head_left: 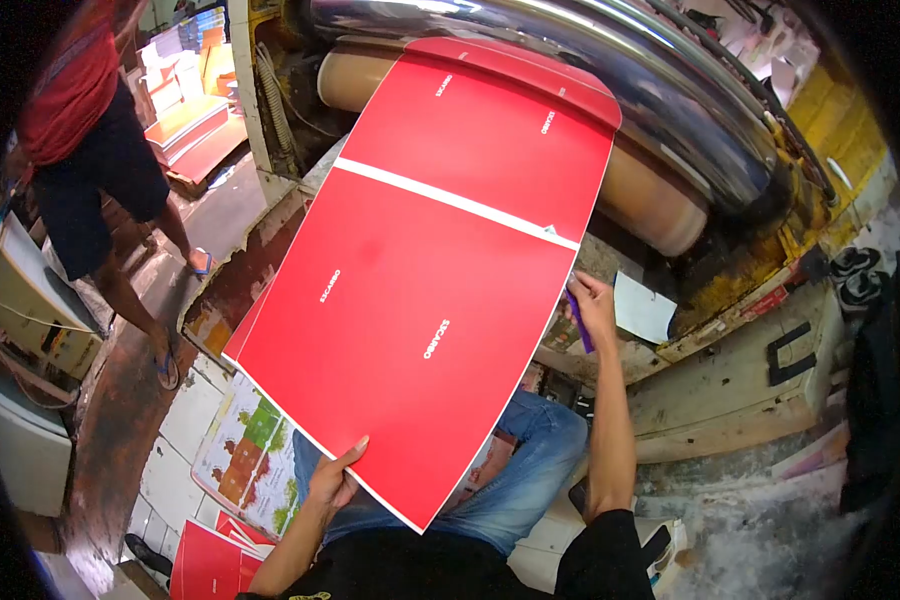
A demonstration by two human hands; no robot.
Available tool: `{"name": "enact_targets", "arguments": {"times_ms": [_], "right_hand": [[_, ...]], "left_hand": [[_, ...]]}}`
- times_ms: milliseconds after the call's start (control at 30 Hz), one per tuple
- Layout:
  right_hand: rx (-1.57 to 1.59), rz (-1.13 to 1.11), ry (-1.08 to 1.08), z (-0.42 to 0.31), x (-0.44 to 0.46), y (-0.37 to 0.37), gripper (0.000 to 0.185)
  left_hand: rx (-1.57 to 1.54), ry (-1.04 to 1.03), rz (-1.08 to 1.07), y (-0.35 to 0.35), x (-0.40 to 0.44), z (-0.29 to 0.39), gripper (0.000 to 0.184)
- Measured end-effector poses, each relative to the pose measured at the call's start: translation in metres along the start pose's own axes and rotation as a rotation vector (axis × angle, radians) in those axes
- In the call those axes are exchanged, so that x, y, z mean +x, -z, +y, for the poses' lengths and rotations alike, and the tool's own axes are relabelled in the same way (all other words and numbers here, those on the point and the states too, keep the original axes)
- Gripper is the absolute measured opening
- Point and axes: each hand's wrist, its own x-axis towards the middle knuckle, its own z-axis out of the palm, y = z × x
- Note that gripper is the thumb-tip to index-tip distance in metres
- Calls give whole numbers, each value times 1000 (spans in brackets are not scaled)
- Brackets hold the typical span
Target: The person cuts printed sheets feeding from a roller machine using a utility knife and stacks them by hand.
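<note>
A large red printed sheet [370, 290] with white lettering and a white cross band slants across the middle, its far end curving up against the shiny metal roller [660, 90]. My left hand [334, 478] pinches its near lower edge, thumb on top and fingers underneath. Beside the sheet's right edge, my right hand [594, 306] is closed around a slim purple tool [579, 322]; its tip is hard to make out. Another red layer shows beneath the sheet's left edge.
A brown roll [655, 197] sits below the metal roller. A white paper piece [643, 306] lies right of my right hand. More red sheets [208, 562] lie at lower left, near a colourful printed sheet [245, 450]. Another person [95, 150] stands at left.
</note>
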Motion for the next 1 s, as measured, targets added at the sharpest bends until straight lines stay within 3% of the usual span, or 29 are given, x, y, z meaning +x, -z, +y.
{"name": "enact_targets", "arguments": {"times_ms": [100,167,200,267,300,400,500,600,733,800,867,933,1000], "right_hand": [[66,170,-22,3,7,-10,35],[418,351,-2,-29,6,-28,34],[425,352,-3,-28,11,-30,34],[404,281,-21,-16,25,-29,31],[178,278,-26,-1,34,-27,29],[14,273,-26,35,39,-23,32],[43,284,-74,39,21,-36,29],[0,289,-107,47,11,-49,32],[149,298,-78,32,-17,-67,35],[165,257,-105,41,-25,-62,32],[225,210,-147,33,-40,-63,30],[237,167,-149,12,-59,-66,28],[242,207,-194,9,-69,-66,28]], "left_hand": [[23,20,-1,6,-8,-2,45],[74,31,33,12,-17,-3,46],[80,28,34,13,-22,-1,46],[160,-28,79,15,-33,0,45],[97,7,24,41,-33,-3,46],[96,111,11,145,-35,8,47],[197,26,47,154,-67,44,47],[328,74,168,200,-74,51,47],[338,-116,281,225,-25,32,49],[274,-89,305,258,25,15,53],[277,-160,226,227,56,12,59],[171,-130,222,250,110,-4,64],[221,-98,329,200,126,0,65]]}}
